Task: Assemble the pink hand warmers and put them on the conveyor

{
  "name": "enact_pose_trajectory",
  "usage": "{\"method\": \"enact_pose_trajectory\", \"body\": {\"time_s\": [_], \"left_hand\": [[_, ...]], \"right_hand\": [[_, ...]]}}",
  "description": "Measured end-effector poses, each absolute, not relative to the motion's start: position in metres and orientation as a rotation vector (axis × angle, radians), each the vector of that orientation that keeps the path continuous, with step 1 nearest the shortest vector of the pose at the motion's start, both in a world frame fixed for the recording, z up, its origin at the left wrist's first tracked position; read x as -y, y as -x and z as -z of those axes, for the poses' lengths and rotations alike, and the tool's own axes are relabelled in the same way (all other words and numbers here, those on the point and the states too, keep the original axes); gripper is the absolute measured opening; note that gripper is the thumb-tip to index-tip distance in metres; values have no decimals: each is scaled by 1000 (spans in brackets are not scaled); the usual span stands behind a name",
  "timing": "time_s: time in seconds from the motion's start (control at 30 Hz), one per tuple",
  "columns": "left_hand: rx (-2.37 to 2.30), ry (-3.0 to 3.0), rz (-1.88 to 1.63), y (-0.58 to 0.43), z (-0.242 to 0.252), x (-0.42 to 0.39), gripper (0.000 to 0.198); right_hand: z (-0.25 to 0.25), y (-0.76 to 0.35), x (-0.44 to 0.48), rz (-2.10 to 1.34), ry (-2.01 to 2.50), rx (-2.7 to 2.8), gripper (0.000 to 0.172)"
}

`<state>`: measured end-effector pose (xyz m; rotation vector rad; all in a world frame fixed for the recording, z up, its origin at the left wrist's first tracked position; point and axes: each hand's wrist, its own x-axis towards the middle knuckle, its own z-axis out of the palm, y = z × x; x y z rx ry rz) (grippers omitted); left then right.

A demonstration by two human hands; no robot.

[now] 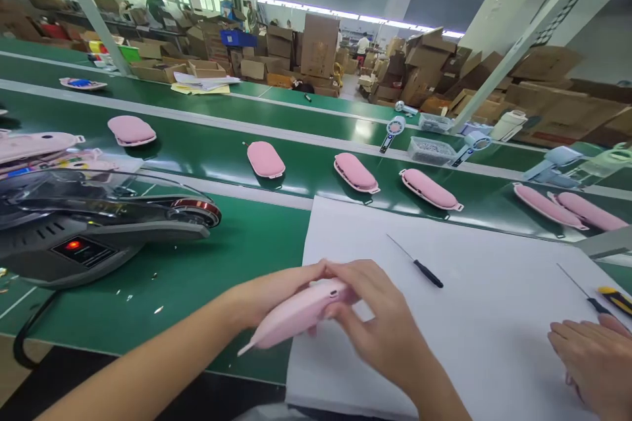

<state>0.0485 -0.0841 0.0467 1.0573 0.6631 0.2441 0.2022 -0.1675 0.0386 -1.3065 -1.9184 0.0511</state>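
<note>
Both of my hands grip one pink rounded plastic case (296,316) with a small dark port opening at its end. It is tilted above the left edge of the white sheet (459,342). My left hand (281,286) is closed over its far side, its fingers mostly hidden behind it. My right hand (378,309) pinches the end with the port, thumb below and fingers on top. A black-handled screwdriver (428,273) lies on the sheet, beyond my right hand.
At the right edge is another person's hand (592,358), near a second screwdriver (598,304) and a yellow-black cutter (616,300). A tape dispenser (108,230) stands at left. Several pink cases (356,172) line the green belt (207,164); blue handheld fans (394,131) are behind.
</note>
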Motion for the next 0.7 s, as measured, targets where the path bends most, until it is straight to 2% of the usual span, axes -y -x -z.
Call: {"method": "enact_pose_trajectory", "body": {"time_s": [0.1, 0.2, 0.3, 0.47, 0.7], "left_hand": [[-820, -1464, -242, -34, -52, 79, 27], [-946, -2031, -328, -30, -45, 98, 25], [-1100, -2344, -694, -41, -23, 126, 25], [-1239, -2333, -1158, -63, 5, 147, 10], [-1251, -2272, -1158, -65, 4, 139, 9]], "right_hand": [[-14, -208, 174, -40, 1396, 1818, 11], [3, -201, 182, 170, 1501, 1736, 14], [8, -194, 189, 153, 1569, 1732, 23], [8, -185, 193, 231, 1632, 1612, 18], [-3, -189, 186, 169, 1656, 1676, 15]]}}
